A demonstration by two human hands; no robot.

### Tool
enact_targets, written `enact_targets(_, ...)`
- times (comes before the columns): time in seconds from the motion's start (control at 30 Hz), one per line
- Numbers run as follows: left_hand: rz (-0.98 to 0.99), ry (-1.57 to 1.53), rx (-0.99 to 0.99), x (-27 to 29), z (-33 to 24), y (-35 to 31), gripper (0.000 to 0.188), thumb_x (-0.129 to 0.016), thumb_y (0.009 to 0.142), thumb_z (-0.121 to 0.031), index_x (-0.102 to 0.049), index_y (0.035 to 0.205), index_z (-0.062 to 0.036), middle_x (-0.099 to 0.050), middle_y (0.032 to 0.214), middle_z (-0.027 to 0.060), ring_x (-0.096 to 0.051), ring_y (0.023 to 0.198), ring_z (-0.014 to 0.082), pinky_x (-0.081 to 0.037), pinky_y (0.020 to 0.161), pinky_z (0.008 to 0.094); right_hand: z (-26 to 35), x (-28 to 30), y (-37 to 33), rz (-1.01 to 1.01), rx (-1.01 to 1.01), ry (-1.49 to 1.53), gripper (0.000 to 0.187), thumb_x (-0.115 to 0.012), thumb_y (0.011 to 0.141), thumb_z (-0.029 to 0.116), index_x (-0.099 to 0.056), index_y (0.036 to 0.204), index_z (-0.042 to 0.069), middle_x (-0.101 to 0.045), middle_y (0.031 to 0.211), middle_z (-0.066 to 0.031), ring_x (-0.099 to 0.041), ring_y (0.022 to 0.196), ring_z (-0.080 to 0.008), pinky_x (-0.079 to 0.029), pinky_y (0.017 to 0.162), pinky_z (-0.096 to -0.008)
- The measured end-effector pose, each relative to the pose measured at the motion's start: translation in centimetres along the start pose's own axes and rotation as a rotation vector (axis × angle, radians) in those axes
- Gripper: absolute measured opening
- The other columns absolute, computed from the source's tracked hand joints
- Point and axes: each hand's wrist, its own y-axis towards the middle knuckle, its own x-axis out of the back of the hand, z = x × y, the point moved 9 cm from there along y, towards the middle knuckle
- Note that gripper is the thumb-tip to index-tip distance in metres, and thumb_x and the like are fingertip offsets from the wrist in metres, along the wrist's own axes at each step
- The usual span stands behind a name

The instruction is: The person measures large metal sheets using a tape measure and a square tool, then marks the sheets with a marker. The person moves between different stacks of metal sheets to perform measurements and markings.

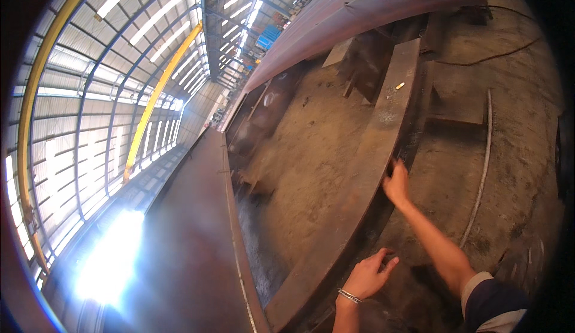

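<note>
A long brown steel beam (353, 189) runs from the lower middle toward the upper right. My right hand (396, 184) is at the beam's right edge, its fingers bent together. Whatever is between those fingers is too small and dark to make out. Lower down, my left hand (368, 278), with a chain bracelet (349, 296) at its wrist, hovers just right of the beam. Its thumb and fingers are apart, and it holds nothing. Farther up on the beam's top lies a small yellow and white object (400, 85).
A wide steel plate (191, 225) stretches along the left, and a large curved plate (371, 15) spans the top. Short steel pieces (458, 108) jut beside the beam. On the dirt floor (521, 123) lie a thin rod (486, 159) and a dark cable (491, 58).
</note>
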Motion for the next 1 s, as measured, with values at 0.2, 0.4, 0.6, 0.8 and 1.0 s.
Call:
enact_targets(0.2, -0.033, 0.067, -0.017, 0.2, 0.3, 0.4, 0.047, -0.054, 0.102, -0.047, -0.061, 0.128, -0.0084, -0.070, 0.115, 0.0195, -0.067, 0.107, 0.0370, -0.053, 0.091, 0.0419, -0.7, 0.1, -0.7, -0.078, -0.041, -0.084, 0.054, -0.066, 0.084, 0.001, -0.055, 0.136, -0.006, -0.049, 0.141, -0.0347, -0.048, 0.132, -0.0492, -0.042, 0.111, -0.0489)
enact_targets(0.4, 0.001, 0.044, -0.007, 0.0, 0.8, 0.5, 0.047, -0.053, 0.103, -0.047, -0.061, 0.128, -0.0087, -0.070, 0.115, 0.0197, -0.068, 0.106, 0.0379, -0.053, 0.092, 0.0426, -1.4, -1.4, -0.7, 0.055, 0.011, -0.063, 0.056, -0.065, 0.085, 0.001, -0.051, 0.138, -0.009, -0.042, 0.147, -0.0386, -0.041, 0.138, -0.0514, -0.035, 0.116, -0.0503)
enact_targets(0.6, 0.035, -0.030, -0.025, -0.3, 0.4, 0.2, 0.048, -0.052, 0.103, -0.048, -0.060, 0.129, -0.0088, -0.071, 0.114, 0.0198, -0.068, 0.106, 0.0383, -0.053, 0.092, 0.0423, -0.4, -0.6, -0.7, 0.002, 0.036, -0.052, 0.056, -0.065, 0.085, 0.001, -0.051, 0.137, -0.011, -0.039, 0.148, -0.0395, -0.039, 0.139, -0.0525, -0.035, 0.116, -0.0504)
enact_targets(0.8, -0.001, 0.000, -0.042, 0.3, 0.0, 0.3, 0.046, -0.053, 0.103, -0.046, -0.060, 0.127, -0.0073, -0.070, 0.114, 0.0227, -0.067, 0.106, 0.0401, -0.052, 0.091, 0.0456, 0.3, -0.5, -0.3, 0.123, -0.027, 0.009, 0.061, -0.069, 0.082, 0.003, -0.050, 0.138, -0.011, -0.040, 0.147, -0.0395, -0.039, 0.139, -0.0514, -0.036, 0.116, -0.0498)
enact_targets(1.0, 0.024, 0.038, 0.021, -0.1, 1.0, 0.1, 0.047, -0.052, 0.103, -0.047, -0.060, 0.127, -0.0075, -0.070, 0.115, 0.0231, -0.066, 0.107, 0.0398, -0.052, 0.092, 0.0450, -1.6, -1.7, -1.1, 0.057, -0.010, -0.070, 0.063, -0.070, 0.082, 0.004, -0.049, 0.140, -0.008, -0.039, 0.149, -0.0388, -0.039, 0.139, -0.0517, -0.034, 0.116, -0.0506)
